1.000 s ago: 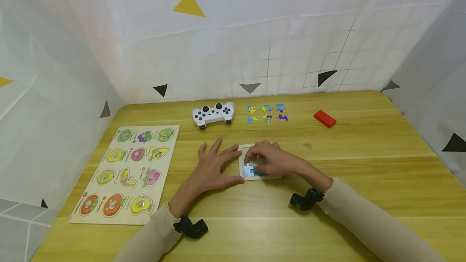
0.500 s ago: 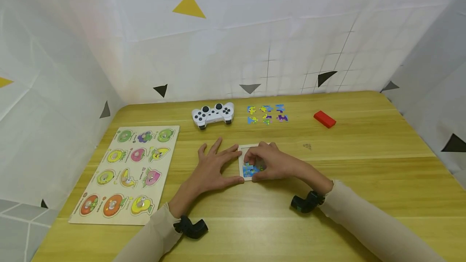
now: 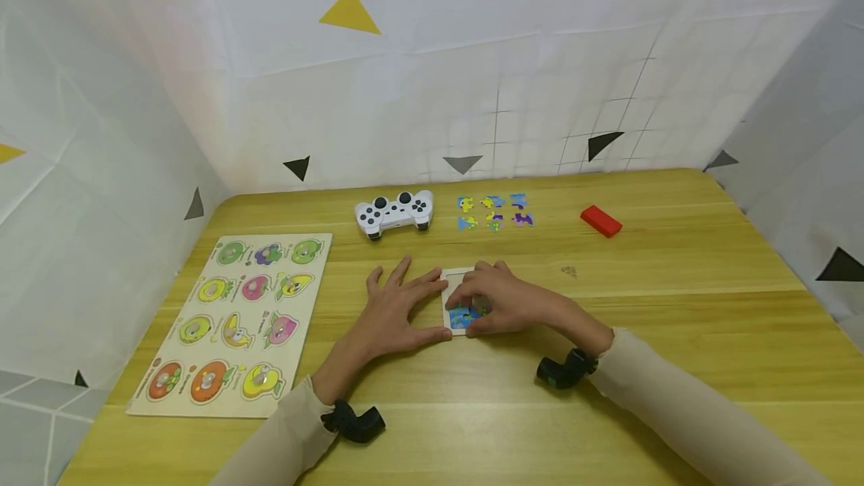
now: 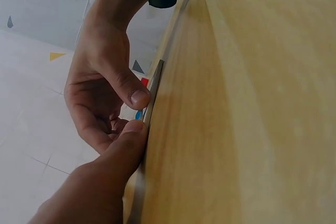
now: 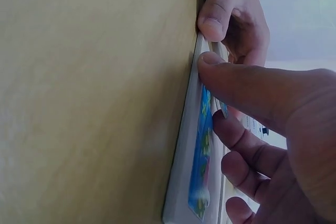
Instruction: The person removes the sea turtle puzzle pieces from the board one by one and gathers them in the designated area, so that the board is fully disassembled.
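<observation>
My left hand point(image 3: 390, 317) lies with spread fingers at the left side of a small jigsaw tray point(image 3: 457, 271). Its thumb and fingertips touch the tray's pale border. Over the tray bends my right hand point(image 3: 511, 302), its fingers curled around a blue puzzle piece point(image 5: 224, 109) at the left. In the right wrist view that piece stands slightly raised by the fingertips, while the thumb rests on the near border. A row of joined blue puzzle pieces point(image 5: 199, 182) lies flat along the near side. The right hand hides the tray's right part.
Several loose puzzle pieces point(image 3: 495, 212) lie in two rows beyond the tray. A white game controller point(image 3: 394, 214) is left of them, a red block point(image 3: 601, 221) to the right. A wooden fruit puzzle board point(image 3: 232, 325) occupies the table's left side.
My right hand's thumb has drawn back to the tray's near border, uncovering more of the blue row. Its fingers have shifted slightly left and down onto the piece. My left hand stays put.
</observation>
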Demonstrator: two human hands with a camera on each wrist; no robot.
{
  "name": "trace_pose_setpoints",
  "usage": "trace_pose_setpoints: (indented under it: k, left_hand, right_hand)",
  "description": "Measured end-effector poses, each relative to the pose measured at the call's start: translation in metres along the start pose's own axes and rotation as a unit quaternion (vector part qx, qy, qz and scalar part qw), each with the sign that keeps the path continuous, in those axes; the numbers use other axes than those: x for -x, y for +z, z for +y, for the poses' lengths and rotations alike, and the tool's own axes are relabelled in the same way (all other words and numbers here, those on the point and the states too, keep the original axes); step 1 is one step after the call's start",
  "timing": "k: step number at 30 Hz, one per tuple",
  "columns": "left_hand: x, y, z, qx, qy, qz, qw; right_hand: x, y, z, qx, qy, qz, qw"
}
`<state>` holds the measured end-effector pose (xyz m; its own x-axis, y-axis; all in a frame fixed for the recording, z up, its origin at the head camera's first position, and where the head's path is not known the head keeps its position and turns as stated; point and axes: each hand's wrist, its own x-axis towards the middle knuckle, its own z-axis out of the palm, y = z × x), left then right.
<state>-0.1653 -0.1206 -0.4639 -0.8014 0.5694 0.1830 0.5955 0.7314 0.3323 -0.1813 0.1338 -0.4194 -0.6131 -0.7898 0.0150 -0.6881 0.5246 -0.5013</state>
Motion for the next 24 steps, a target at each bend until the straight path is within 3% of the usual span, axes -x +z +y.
trace_pose_setpoints:
  k: [16, 24]
  left_hand:
    - [0.001, 0.001, -0.002, 0.001, 0.01, 0.007, 0.9999]
    - [0.001, 0.002, -0.002, -0.004, 0.009, 0.006, 0.9999]
  right_hand:
    - [0.003, -0.007, 0.004, -0.024, -0.001, 0.012, 0.9996]
    - [0.005, -0.018, 0.013, -0.064, 0.03, 0.032, 0.997]
